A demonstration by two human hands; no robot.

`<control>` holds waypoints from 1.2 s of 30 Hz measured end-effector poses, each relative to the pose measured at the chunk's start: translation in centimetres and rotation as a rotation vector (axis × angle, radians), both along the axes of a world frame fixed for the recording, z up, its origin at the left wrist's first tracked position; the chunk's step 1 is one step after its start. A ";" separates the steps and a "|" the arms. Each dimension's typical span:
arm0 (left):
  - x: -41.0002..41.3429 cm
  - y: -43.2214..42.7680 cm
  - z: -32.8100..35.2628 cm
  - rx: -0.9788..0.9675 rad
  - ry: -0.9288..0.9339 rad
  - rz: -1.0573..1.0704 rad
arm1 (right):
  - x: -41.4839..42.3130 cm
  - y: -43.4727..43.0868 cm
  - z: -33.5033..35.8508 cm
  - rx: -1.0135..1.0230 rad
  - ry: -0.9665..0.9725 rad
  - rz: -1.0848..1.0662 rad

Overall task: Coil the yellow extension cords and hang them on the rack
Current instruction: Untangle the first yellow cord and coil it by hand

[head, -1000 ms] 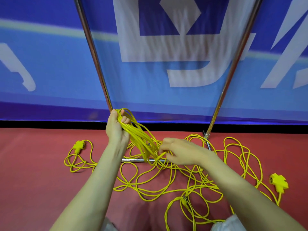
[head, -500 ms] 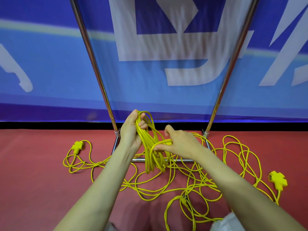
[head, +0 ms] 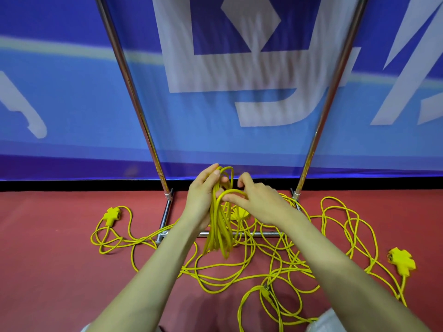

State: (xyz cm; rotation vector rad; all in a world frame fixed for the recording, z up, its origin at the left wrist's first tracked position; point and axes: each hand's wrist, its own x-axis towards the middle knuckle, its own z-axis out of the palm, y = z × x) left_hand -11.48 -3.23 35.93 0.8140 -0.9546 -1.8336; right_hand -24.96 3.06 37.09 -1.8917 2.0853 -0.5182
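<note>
R grip (head: 257,202) rose, looping strand (head: 233,190) round coil (head: 218,238) held by L grip (head: 201,201).

Centre: coiled bundle (head: 219,226) in left hand (head: 200,200), hanging before base bar (head: 259,234) of rack (head: 141,116). Right hand (head: 257,202) just right of it, pinching a strand (head: 231,191) crossing the bundle. Loose cords (head: 239,271) spread on floor (head: 48,271) below and rightward, over the base bar. Left socket block (head: 112,215) far left, right socket block (head: 402,261) far right. Banner (head: 72,104) behind rack.
</note>
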 end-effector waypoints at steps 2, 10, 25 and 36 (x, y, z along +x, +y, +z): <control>0.1 0.1 0.2 -0.004 -0.012 -0.014 | 0.0 -0.1 -0.3 0.073 -0.141 -0.060; 0.2 0.5 -0.5 -0.050 -0.190 -0.179 | -2.0 -0.1 2.6 0.020 -1.126 0.160; 2.8 -0.7 2.0 -0.277 -0.222 -0.218 | -3.2 -1.3 -1.7 0.056 -0.289 0.143; 3.8 -1.0 2.2 -0.258 -0.132 -0.066 | -3.3 -1.9 -4.2 0.187 -0.346 0.179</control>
